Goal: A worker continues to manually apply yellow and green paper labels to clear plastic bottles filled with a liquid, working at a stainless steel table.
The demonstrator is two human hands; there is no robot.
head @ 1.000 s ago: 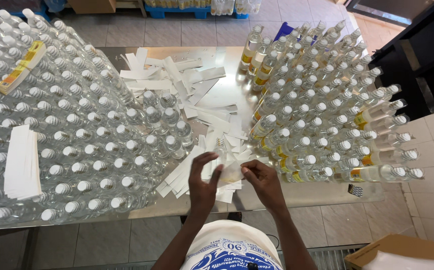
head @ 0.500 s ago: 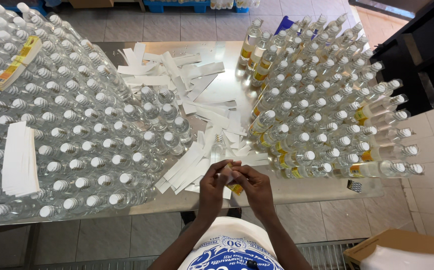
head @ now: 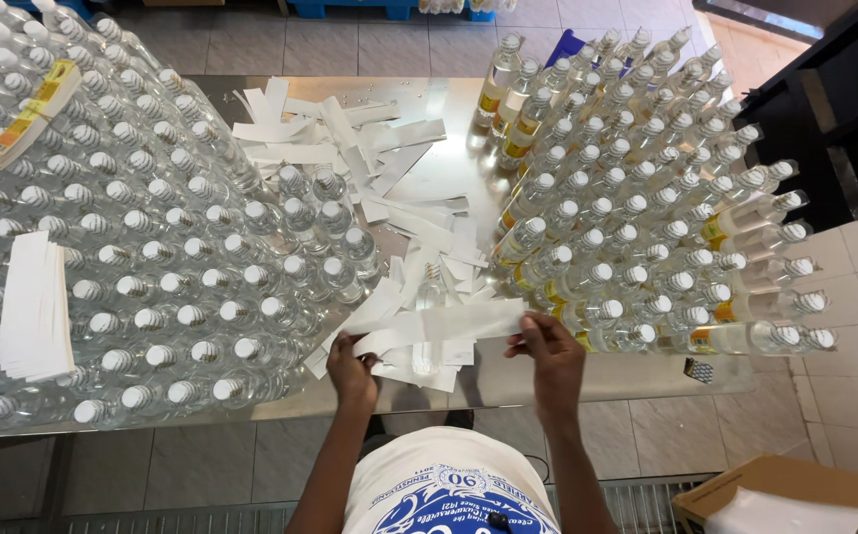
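Observation:
My left hand [head: 352, 360] and my right hand [head: 549, 352] hold the two ends of a long white paper strip [head: 444, 326], stretched flat above the near edge of the steel table [head: 449, 158]. Under the strip lies a heap of loose white paper strips [head: 419, 257]. A clear bottle [head: 432, 290] stands among the strips just beyond the held one. To the left stand several unlabelled clear bottles with white caps [head: 152, 257]. To the right stand several bottles with yellow labels [head: 646, 227].
A stack of white strips [head: 35, 307] and a bundle of yellow labels [head: 31, 114] rest on top of the left bottles. A cardboard box [head: 795, 494] sits on the tiled floor at the lower right. A dark cabinet [head: 844, 109] stands at the right.
My hands were close together at the table edge, holding a small bottle. Now they are spread apart with a long white strip pulled out between them.

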